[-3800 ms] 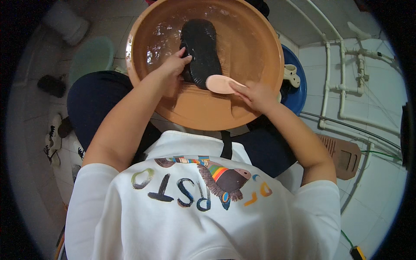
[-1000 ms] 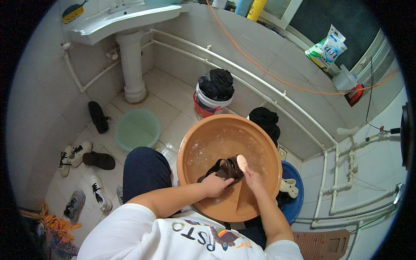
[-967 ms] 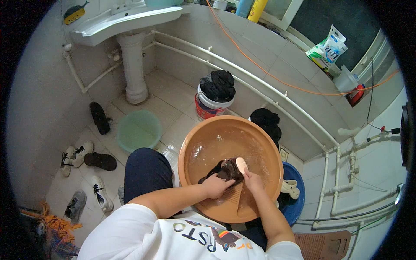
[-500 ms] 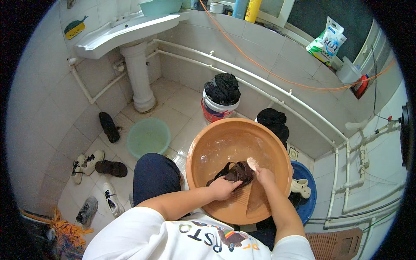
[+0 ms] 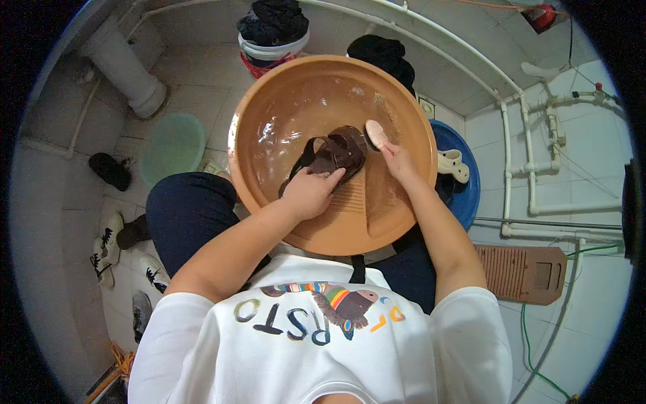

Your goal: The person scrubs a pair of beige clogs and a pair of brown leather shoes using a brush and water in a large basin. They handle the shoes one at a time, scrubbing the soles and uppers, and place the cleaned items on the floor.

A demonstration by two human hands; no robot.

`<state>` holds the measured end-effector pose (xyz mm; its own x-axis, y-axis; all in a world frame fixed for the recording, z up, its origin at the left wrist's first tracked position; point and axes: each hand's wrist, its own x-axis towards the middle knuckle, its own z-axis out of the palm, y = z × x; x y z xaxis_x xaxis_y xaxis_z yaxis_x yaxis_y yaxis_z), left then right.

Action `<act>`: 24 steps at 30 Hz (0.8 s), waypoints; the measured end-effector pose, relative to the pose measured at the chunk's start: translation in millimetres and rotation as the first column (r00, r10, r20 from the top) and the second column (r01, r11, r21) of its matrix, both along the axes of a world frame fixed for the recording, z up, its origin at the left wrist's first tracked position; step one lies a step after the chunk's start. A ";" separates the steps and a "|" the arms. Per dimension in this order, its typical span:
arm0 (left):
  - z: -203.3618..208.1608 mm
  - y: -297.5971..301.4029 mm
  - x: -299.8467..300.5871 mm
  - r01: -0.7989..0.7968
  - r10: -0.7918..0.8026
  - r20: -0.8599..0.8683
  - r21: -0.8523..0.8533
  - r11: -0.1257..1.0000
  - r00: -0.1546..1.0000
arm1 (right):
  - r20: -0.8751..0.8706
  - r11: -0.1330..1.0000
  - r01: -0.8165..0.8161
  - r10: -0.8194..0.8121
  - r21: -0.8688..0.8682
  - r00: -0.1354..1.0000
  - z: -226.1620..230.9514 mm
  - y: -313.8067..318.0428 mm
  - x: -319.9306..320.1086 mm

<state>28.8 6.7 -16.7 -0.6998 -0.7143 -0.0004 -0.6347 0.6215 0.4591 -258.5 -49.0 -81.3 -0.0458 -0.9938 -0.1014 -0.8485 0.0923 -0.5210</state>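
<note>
Brush point(image 5: 377, 134) shifted off sandal point(image 5: 334, 157), now just beside its toe | left grip point(image 5: 311, 194) clamped on sandal, right grip point(image 5: 398, 162) on brush | likely scrubbing; further strokes would need steady hold

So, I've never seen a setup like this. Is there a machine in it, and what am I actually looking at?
No machine arms here, just a person's two bare hands. The camera is worn on the person's head and looks down, so their left is the picture's left. Its very wide lens bends straight edges and leaves the dark corners.

The left hand holds a dark brown sandal within a large orange basin of water. The right hand holds a pale pink brush close by the sandal; whether they touch is hard to tell.

Around them, a blue basin at the right holds a cream clog, and a pale green basin and several shoes are on the tiled floor at the left.
</note>
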 end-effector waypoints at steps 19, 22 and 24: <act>-44.3 -22.0 34.3 -0.485 0.797 -0.001 0.792 0.370 0.604 | -0.178 0.986 0.086 -0.059 0.144 0.982 -7.1 -2.7 1.3; -33.4 -22.4 31.6 -0.384 0.825 0.036 0.896 0.223 0.564 | 0.185 0.982 0.182 -0.188 0.049 0.965 12.4 0.7 23.2; -36.7 -24.8 28.7 -0.418 0.839 0.003 0.868 0.268 0.544 | 0.432 0.988 0.144 -0.106 -0.055 0.895 28.3 21.4 48.0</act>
